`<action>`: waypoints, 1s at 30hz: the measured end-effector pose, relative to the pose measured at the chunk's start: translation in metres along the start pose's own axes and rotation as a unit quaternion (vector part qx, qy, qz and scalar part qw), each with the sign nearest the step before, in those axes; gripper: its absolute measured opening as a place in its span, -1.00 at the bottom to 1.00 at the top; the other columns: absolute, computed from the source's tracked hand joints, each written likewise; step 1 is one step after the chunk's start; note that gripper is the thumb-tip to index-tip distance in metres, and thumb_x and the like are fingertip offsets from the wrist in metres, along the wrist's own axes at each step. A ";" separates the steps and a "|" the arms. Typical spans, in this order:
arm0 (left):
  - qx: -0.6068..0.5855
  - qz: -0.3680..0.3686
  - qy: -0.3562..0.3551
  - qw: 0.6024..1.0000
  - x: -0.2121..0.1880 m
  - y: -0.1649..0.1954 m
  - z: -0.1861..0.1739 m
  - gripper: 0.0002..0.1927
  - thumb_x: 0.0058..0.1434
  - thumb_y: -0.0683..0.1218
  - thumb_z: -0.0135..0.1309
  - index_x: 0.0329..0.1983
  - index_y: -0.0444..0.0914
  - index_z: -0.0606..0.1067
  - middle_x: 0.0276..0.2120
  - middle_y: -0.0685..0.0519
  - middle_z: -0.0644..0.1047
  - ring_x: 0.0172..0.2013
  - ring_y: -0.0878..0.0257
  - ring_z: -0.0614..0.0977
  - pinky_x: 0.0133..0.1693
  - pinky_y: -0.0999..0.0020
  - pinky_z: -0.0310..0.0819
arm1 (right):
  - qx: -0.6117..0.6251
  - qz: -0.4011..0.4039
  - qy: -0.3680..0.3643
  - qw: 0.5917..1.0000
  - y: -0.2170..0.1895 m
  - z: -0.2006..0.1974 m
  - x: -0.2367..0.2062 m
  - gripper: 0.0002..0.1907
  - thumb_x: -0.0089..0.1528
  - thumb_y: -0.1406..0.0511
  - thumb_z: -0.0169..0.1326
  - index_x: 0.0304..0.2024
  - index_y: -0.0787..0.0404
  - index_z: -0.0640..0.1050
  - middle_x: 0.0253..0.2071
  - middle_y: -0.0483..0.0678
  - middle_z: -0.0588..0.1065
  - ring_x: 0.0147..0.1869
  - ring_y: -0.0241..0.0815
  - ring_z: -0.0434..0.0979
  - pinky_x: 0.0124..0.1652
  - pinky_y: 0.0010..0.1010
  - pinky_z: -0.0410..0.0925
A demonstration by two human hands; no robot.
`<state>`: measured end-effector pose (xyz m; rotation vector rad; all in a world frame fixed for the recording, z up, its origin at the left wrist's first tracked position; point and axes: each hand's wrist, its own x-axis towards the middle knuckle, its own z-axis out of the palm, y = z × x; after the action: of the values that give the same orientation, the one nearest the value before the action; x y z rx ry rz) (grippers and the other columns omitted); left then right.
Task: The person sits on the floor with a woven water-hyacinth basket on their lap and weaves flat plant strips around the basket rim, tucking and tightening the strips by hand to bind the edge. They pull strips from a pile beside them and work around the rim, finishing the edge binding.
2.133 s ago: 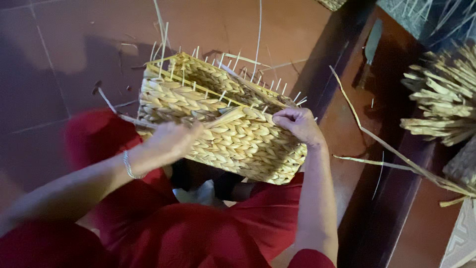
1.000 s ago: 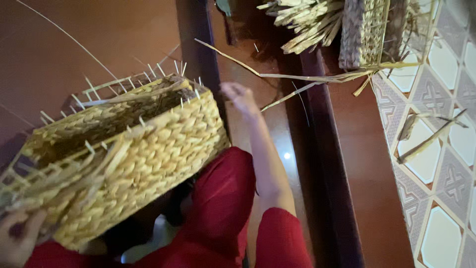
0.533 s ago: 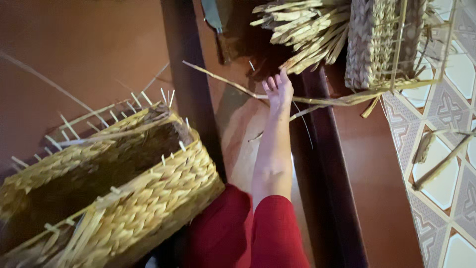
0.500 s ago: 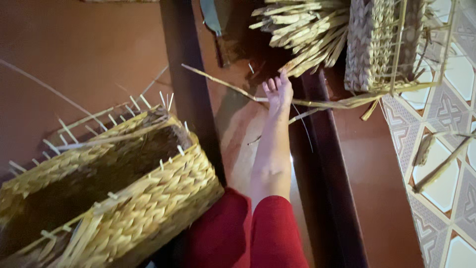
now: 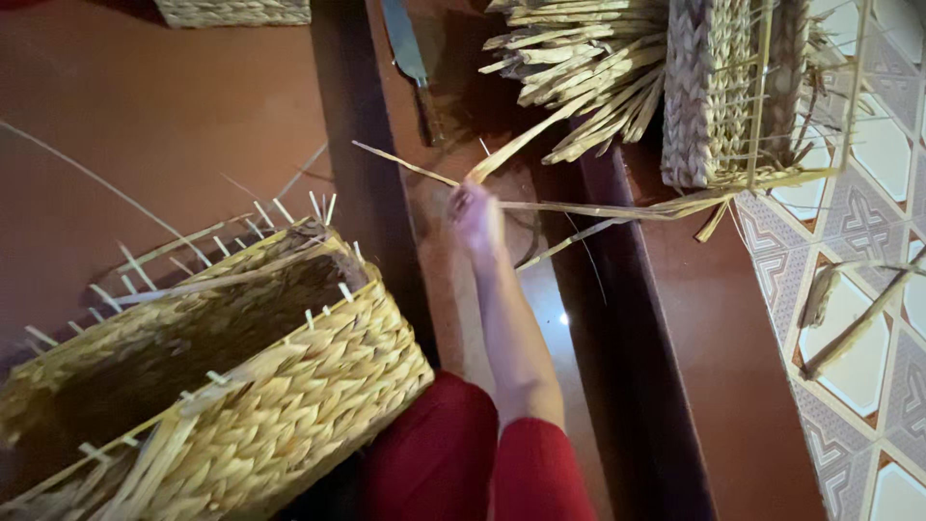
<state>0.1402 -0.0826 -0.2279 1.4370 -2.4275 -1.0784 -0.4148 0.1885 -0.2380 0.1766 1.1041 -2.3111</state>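
Observation:
My right hand [image 5: 475, 210] reaches far forward and is closed around a long dry straw strand [image 5: 579, 206] that lies across the dark wooden floor strip. A half-woven straw basket [image 5: 222, 376] with thin upright stakes along its rim rests on my lap at the lower left. My left hand is out of sight. A bundle of loose straw strands [image 5: 579, 68] lies just beyond my right hand.
A second woven basket piece [image 5: 719, 92] stands at the upper right beside the patterned tiled floor [image 5: 868, 318]. A knife [image 5: 410, 53] lies on the floor at the top. Another woven basket [image 5: 231, 12] shows at the top left edge.
My right hand left the basket rim and stretched forward to the straw, then closed on one strand. The view swung right, and the basket slid to the lower left.

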 end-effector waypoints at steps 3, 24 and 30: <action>-0.014 0.014 0.020 1.000 -0.007 -0.016 -0.003 -0.68 0.32 0.06 0.13 -0.10 -0.29 0.48 -0.23 -0.12 0.58 -0.20 0.04 0.64 -0.12 0.05 0.50 | -0.176 -0.024 0.037 0.983 0.029 0.016 -0.048 -0.91 0.25 0.27 0.10 -0.33 0.14 0.55 -0.47 -0.08 0.52 -0.44 -0.24 0.49 -0.39 -0.39 0.35; 0.170 0.396 0.023 0.902 -0.075 0.097 -0.099 -0.43 0.18 0.11 0.21 0.14 -0.34 0.52 -0.28 0.07 0.57 -0.25 0.12 0.65 -0.03 -0.01 0.57 | -0.540 -0.341 -0.525 0.562 0.179 0.203 -0.301 -0.80 0.14 0.46 0.21 -0.20 0.19 0.53 -0.23 0.01 0.56 -0.23 0.04 0.60 -0.21 -0.19 0.44; 0.170 0.329 0.100 0.923 -0.070 0.079 -0.102 -0.81 0.23 -0.14 0.21 -0.13 -0.32 0.55 -0.28 -0.02 0.55 -0.28 0.11 0.63 -0.30 0.24 0.58 | -0.559 -0.375 -0.388 0.630 0.179 0.186 -0.277 -0.82 0.17 0.47 0.26 -0.21 0.16 0.58 -0.28 -0.06 0.57 -0.26 -0.05 0.62 -0.25 -0.29 0.48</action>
<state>0.1652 -0.0552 -0.0862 0.6251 -2.6999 -0.3548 -0.0650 0.0800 -0.1418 -1.8461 1.9990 -1.3545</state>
